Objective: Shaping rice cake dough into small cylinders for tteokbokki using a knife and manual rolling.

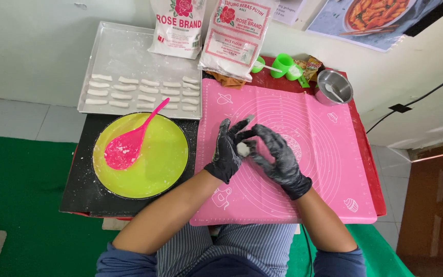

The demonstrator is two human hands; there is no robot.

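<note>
Far left of the frame, green matting [21,205] is covering the floor beside pale tiles. Upper left, a flat rectangular metal baking tray [124,51], dusted with flour, is carrying three rows of short white dough sticks [142,91], all lying with long axes left to right. Below it, a round lime-green plastic bowl [155,164] is sitting on a black board [78,190], with a pink plastic spoon [129,141] resting inside, its handle pointing up-right and white bits sticking to its blade. Centre frame, the left hand [227,151] in a floured black glove is meeting the right hand [278,156], gloved the same, over a pink silicone pastry mat [324,169] printed with white rings. A small white lump of dough [242,149] is sitting between them, pinched from both sides by curled fingertips; it looks roundish, no clear long axis, and both hands are touching it equally, with the left index and middle fingers sticking up free. Upper centre, two white flour bags [206,28] are leaning on the wall. Upper right, green plastic measuring cups [282,65] and a small steel bowl [334,86] holding a spoon are standing at the red tabletop [370,169] edge.
</note>
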